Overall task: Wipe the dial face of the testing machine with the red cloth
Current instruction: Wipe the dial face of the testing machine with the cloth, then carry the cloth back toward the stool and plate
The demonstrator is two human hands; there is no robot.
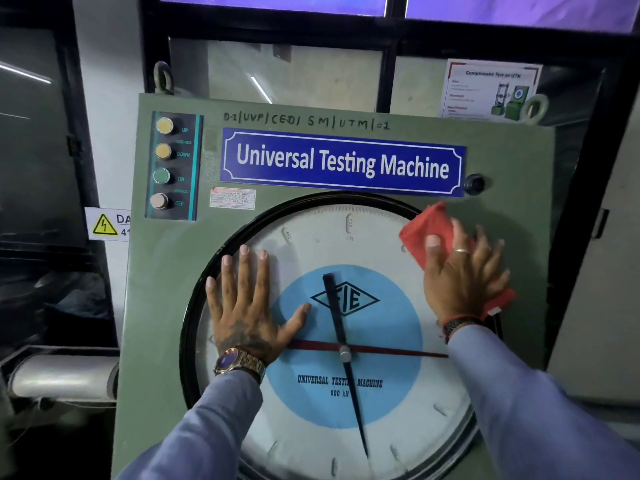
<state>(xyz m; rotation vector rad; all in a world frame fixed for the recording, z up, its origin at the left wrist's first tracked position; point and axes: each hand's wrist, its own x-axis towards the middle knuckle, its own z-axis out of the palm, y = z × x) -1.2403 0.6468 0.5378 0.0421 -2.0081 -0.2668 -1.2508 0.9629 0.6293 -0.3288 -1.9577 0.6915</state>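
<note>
At frame centre I see the green machine panel (166, 271) bearing a blue nameplate (343, 162) reading "Universal Testing Machine", handwritten "D-1|UVP|CED|SM|UTM|01" above it, and buttons (162, 164) marked UP, DOWN, ON, OFF at upper left. My left hand (244, 306) lies flat with fingers spread on the dial face (318, 233), printed "FIE" and "UNIVERSAL TESTING MACHINE 600 kN"; my right hand (460, 282) presses the red cloth (429, 230) flat at the dial's upper right rim. Dark-framed windows (391, 32) fill the top, with a "Compression Test on UTM" poster (491, 90) at upper right.
</note>
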